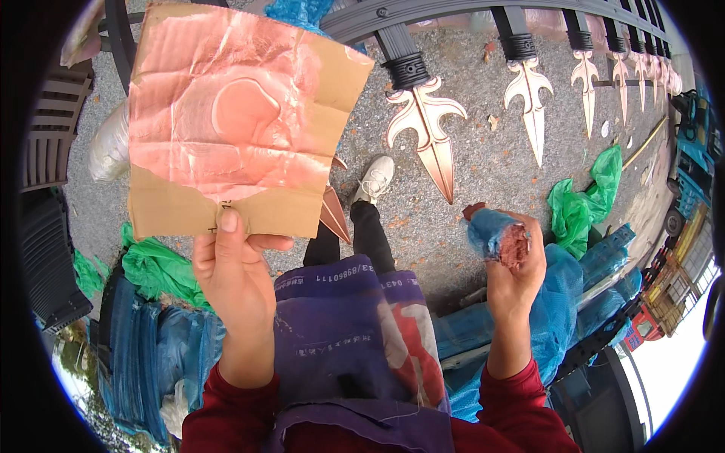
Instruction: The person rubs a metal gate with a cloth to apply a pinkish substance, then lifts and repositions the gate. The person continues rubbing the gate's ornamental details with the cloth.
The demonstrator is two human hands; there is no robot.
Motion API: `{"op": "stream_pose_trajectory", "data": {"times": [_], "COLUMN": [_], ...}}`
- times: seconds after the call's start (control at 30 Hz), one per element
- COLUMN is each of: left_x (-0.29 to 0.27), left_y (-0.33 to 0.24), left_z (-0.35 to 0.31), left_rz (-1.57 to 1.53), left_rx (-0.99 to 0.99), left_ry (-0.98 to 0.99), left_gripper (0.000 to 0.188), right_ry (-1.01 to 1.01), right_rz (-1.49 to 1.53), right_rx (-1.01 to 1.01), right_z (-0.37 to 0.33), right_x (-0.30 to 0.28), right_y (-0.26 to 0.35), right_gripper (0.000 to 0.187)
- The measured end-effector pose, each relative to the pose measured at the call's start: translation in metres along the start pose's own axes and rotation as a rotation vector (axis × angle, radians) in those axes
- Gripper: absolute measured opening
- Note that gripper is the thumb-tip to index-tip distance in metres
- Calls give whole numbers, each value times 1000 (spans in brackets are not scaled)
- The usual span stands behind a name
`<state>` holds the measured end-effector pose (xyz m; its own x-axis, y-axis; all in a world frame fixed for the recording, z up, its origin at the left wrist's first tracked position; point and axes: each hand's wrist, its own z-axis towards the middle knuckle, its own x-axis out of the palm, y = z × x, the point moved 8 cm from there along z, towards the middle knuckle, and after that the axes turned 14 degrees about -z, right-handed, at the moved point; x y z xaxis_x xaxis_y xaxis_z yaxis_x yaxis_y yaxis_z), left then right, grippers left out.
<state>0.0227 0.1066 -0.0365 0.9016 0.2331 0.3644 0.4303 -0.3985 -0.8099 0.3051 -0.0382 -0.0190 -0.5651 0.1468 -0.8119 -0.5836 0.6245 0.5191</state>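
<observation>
My left hand pinches the lower edge of a piece of cardboard, thumb on top. Wet copper-pink paint is smeared over most of that cardboard, with a thicker puddle in the middle. In my right hand is a paint-stained wad, bluish with reddish-brown ends; its exact kind is unclear. Beyond it hang the spear-shaped finials of a dark metal fence, coated a shiny copper-pink. Another finial is partly hidden behind the cardboard. Neither hand touches a finial.
A dark fence rail runs along the top. Green plastic sheeting lies at the right, more green plastic at the left. Blue-wrapped bundles flank me on both sides. My shoe stands on gritty paving.
</observation>
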Motion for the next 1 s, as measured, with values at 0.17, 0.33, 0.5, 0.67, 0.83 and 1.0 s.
{"op": "stream_pose_trajectory", "data": {"times": [0.17, 0.33, 0.5, 0.67, 0.83, 1.0], "left_x": [16, 29, 32, 36, 22, 7], "left_y": [42, 64, 65, 60, 39, 7], "left_z": [-30, -44, -47, -51, -39, -17], "left_rz": [-5, 6, 55, 243, 163, 55], "left_rx": [-199, -263, -230, -115, -65, 90], "left_ry": [97, 143, 194, 268, 191, 65], "left_gripper": [17, 16, 17, 20, 21, 16], "right_ry": [-112, -72, -169, -28, -26, -131], "right_rz": [210, 242, 327, 158, 190, 128], "right_rx": [-194, -251, -226, -247, -80, -127], "right_z": [-7, -16, -4, 1, -5, 26], "right_x": [0, 24, 26, 41, 27, 22], "right_y": [23, 50, 60, 74, 33, 37], "right_gripper": [36, 36, 34, 35, 33, 28]}}
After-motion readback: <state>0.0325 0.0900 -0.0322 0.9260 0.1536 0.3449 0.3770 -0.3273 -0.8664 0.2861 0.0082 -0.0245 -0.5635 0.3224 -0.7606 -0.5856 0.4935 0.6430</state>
